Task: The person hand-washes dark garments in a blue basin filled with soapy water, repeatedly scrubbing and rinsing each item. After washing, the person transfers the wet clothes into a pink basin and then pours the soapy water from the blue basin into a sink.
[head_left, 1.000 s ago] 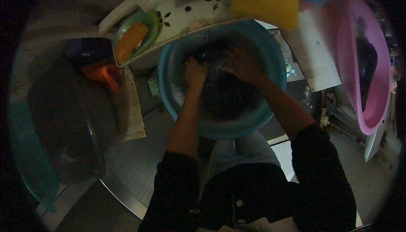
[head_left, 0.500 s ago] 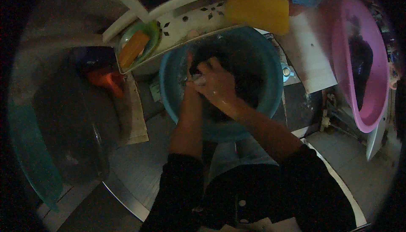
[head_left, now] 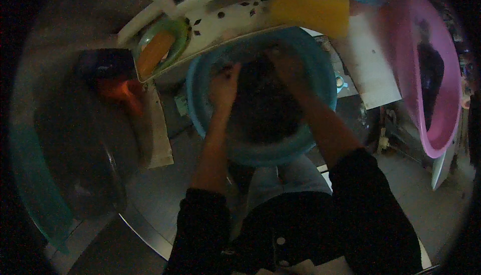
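Between left hand [head_left: 223, 89] and right hand [head_left: 292, 72], grips too blurred to tell, dark cloth-like contents [head_left: 265, 104] of a blue basin [head_left: 273, 157] could slop out if pushed hard. Left to right: one orange bar [head_left: 156, 52] in one green dish [head_left: 181, 29], two hands, one blue basin, one yellow block [head_left: 310, 12], one pink basin [head_left: 441, 142].

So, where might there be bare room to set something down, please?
The long white board looks bare between the round blue basin and the oval pink tub. The basin is crowded with the left hand, right hand and dark contents.
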A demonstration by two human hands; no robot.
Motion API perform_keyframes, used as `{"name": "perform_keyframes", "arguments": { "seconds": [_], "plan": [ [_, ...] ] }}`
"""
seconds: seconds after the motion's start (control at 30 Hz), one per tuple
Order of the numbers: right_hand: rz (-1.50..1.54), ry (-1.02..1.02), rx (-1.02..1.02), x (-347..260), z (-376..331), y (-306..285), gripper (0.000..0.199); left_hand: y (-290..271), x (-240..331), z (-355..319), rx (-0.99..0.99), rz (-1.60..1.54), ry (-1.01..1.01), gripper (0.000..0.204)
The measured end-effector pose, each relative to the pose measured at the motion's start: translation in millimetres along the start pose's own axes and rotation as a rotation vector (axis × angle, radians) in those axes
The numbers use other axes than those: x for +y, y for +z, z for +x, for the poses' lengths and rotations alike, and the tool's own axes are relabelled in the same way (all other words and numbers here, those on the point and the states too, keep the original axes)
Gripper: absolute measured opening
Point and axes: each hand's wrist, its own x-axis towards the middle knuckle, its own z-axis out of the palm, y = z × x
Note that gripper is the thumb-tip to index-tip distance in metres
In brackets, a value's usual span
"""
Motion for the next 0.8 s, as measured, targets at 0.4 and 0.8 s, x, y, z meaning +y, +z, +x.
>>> {"name": "perform_keyframes", "arguments": {
  "seconds": [0.4, 0.8],
  "plan": [
    [0.452, -0.134, -0.24, -7, -9, -17, 0.024, 40, -58, 30, 0.155, 0.303, 0.482, 0.086],
    [0.799, -0.414, -0.224, -58, 7, -182, 0.032, -86, 59, -78, -0.115, -0.801, 0.342, 0.062]
  ]
}}
